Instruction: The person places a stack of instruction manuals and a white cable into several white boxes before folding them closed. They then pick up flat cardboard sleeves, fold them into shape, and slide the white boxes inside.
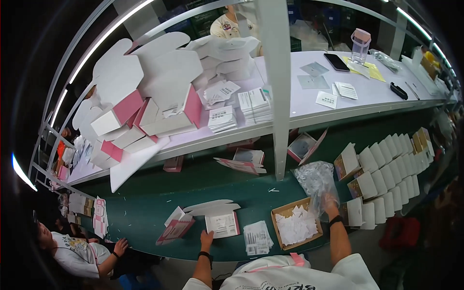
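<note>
Left fingers (205, 235) at near-left corner of box (237, 224), right fingers (330, 197) at bag (314, 181)

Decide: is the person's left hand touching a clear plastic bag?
No, the left hand is at an open box, while the right hand touches a clear bag.

in the lower middle of the frame, the left hand (207, 237) touches the near left corner of an open white and pink cardboard box (236, 223) on the long dark green table (140, 209). to its right there is a small pile of printed white sheets (257, 238), then a shallow brown cardboard tray (303, 243) with many white paper pieces (296, 225). beside this tray, the right hand (330, 202) is partly covered by a crumpled clear plastic bag (313, 180); its grip is not clear. at the right stand rows of small white boxes with raised flaps (382, 174).
</note>
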The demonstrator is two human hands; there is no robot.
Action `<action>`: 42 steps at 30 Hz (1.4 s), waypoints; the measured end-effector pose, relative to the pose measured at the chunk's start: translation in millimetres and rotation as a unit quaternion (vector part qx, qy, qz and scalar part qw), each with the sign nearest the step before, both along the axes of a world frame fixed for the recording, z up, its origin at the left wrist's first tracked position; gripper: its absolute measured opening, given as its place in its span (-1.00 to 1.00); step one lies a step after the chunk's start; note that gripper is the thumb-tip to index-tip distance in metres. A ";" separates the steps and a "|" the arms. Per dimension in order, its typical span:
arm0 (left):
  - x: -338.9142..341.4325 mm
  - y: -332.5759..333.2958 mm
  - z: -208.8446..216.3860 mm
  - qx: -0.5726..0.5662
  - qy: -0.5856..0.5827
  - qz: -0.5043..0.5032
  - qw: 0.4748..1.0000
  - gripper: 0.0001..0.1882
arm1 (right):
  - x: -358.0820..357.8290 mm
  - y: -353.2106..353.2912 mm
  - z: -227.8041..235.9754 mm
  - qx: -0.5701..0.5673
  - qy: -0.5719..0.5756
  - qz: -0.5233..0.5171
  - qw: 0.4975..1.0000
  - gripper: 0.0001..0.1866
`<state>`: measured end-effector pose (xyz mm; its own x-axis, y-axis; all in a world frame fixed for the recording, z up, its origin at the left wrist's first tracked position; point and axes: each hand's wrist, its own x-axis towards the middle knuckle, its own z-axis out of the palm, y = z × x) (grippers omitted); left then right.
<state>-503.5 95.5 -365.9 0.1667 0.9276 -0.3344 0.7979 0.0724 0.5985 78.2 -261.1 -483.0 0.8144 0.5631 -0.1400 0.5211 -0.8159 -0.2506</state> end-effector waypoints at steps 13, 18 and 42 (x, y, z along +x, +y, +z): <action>8.5 -1.7 27.3 -0.042 -0.207 -0.038 0.977 -0.72 | -126.6 -44.9 209.8 0.138 -0.012 -0.163 0.977 -0.80; 11.1 -2.3 63.7 -0.033 -0.205 -0.098 0.973 -0.63 | -199.5 8.8 302.8 0.172 -0.155 -0.084 0.969 -0.78; 72.1 -58.2 137.9 -0.180 -0.344 -0.181 0.904 -0.40 | -351.7 128.3 357.6 0.331 0.205 -0.009 0.921 -0.65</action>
<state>-431.4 37.2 -227.9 0.7200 0.6232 -0.3054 0.2571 0.1693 0.9515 -273.5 -132.8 -125.4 0.7799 0.6222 -0.0686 0.2601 -0.4218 -0.8686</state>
